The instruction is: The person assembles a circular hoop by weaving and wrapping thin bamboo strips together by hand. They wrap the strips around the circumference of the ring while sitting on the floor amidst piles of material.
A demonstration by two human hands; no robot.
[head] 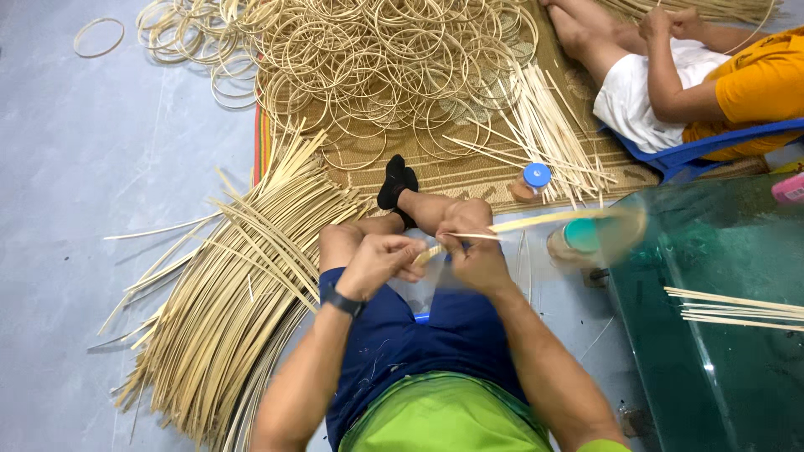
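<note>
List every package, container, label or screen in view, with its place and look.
Small jar: on the woven mat beside loose strips, round, tan body, blue lid.
Bottle: by the glass tabletop's edge, blurred, pale body, teal cap.
Pink container: right edge, on the glass, mostly cut off.
No screens or signs.

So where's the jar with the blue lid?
The jar stands on the woven mat, upper right of centre, beside the loose sticks, just past the person's knee.
</note>
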